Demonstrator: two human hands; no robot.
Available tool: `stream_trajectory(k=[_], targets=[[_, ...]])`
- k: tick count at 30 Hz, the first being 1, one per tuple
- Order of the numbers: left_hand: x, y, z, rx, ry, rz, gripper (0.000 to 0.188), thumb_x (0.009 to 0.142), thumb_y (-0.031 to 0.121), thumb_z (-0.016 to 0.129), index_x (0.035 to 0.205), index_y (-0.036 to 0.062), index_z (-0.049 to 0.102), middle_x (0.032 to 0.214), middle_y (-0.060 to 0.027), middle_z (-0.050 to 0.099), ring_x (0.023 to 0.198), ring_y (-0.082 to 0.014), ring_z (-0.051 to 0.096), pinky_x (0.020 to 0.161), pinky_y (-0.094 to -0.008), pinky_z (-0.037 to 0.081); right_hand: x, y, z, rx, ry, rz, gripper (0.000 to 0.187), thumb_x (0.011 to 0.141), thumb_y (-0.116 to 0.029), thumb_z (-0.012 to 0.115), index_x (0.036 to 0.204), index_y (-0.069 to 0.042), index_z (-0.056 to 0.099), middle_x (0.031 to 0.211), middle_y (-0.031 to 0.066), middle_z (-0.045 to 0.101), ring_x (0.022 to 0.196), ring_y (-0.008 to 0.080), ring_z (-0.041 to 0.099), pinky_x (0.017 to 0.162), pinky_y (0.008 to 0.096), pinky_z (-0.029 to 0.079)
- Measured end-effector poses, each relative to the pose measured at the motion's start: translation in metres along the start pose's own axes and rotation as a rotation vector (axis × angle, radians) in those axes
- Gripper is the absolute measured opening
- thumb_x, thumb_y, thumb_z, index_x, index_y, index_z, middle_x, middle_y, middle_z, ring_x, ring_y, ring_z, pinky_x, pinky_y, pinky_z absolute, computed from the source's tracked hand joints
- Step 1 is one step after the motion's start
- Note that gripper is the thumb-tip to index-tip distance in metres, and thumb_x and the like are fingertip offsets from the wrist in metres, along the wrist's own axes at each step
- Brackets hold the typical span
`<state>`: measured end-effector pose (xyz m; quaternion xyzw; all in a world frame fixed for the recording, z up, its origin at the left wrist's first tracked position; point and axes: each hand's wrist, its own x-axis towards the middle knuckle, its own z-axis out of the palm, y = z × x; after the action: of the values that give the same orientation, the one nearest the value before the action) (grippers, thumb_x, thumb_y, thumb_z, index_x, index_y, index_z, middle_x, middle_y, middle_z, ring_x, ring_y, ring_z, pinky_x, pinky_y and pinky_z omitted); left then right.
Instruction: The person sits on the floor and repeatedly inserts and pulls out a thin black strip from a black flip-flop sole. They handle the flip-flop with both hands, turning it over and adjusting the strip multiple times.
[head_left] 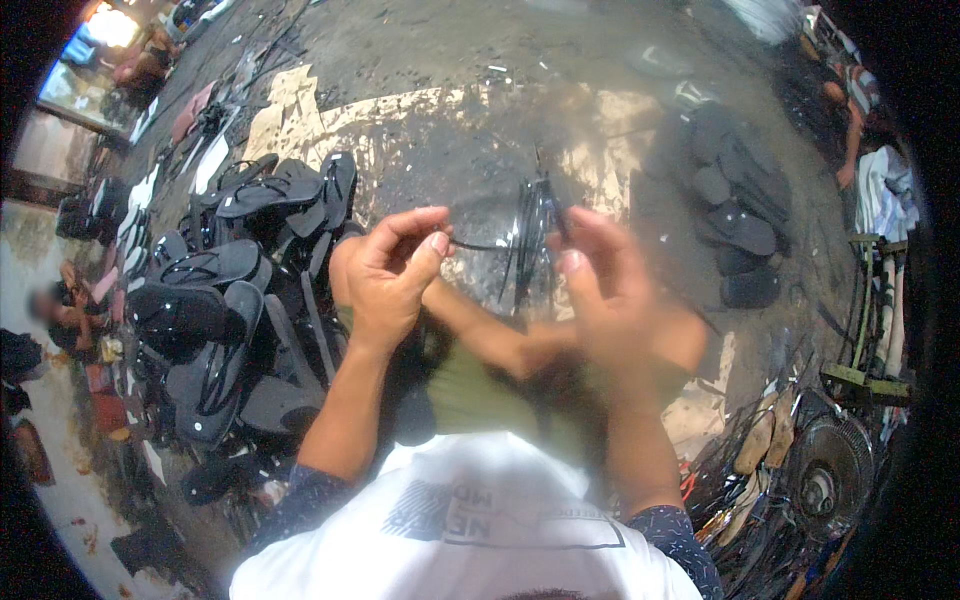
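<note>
My left hand (390, 270) pinches one end of a thin black strap (482, 246) between thumb and fingertips. The strap runs right toward a bundle of black straps (525, 250) lying in front of my legs. My right hand (610, 285), partly blurred, is closed at the fingertips on a thin dark strip (561, 218); I cannot make out whether it is part of the same strap. To the left of my left hand lies a heap of black flip-flops (215, 300), several with thong straps fitted. Black soles (740, 225) are piled to the right.
Torn cardboard (385, 110) lies on the dark, dirty floor ahead. At the lower right are a round fan (828, 475) and scattered scraps with loose strips. A wooden stand (862, 320) is at the right edge. Other people are at the far left and the upper right.
</note>
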<state>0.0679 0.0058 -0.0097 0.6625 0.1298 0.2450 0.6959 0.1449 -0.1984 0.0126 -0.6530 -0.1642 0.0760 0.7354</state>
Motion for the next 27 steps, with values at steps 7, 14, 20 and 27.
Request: stream_trajectory(k=[7,14,20,27], targets=[[-0.003,0.015,0.005,-0.03,-0.037,0.051,0.032,0.093,0.003,0.072,0.124,-0.0015,0.069,0.11,-0.0108,0.074,0.09,-0.0119,0.067,0.078,-0.0248,0.054,0.003,0.002,0.001,-0.266,-0.275,-0.211,0.042,0.085,0.007,0.061,0.124,-0.007,0.07,0.105,0.0137,0.074,0.091,0.0263,0.072,0.079,0.0355,0.058],[-0.006,0.021,0.009,-0.207,-0.089,-0.032,0.031,0.094,-0.002,0.069,0.126,-0.0024,0.068,0.117,-0.0124,0.072,0.104,-0.0173,0.069,0.089,-0.0285,0.057,0.007,-0.003,0.007,-0.368,-0.333,-0.35,0.042,0.086,0.012,0.06,0.123,-0.005,0.07,0.113,0.0168,0.072,0.099,0.026,0.073,0.085,0.0356,0.059],[-0.006,0.02,0.015,-0.134,-0.026,0.005,0.033,0.092,0.005,0.073,0.124,-0.001,0.07,0.113,-0.0149,0.075,0.084,-0.0119,0.069,0.071,-0.022,0.054,0.003,0.012,0.013,-0.19,-0.288,-0.234,0.042,0.087,0.009,0.058,0.124,-0.006,0.07,0.105,0.0156,0.074,0.091,0.0253,0.074,0.078,0.0338,0.06],[-0.003,0.014,0.011,-0.131,-0.078,0.073,0.032,0.091,0.0,0.072,0.123,-0.0016,0.07,0.114,-0.0155,0.074,0.099,-0.019,0.071,0.085,-0.0305,0.059,0.002,0.019,0.015,-0.133,-0.269,-0.193,0.037,0.09,0.007,0.056,0.122,-0.004,0.071,0.103,0.0155,0.074,0.089,0.0236,0.074,0.077,0.033,0.059]])
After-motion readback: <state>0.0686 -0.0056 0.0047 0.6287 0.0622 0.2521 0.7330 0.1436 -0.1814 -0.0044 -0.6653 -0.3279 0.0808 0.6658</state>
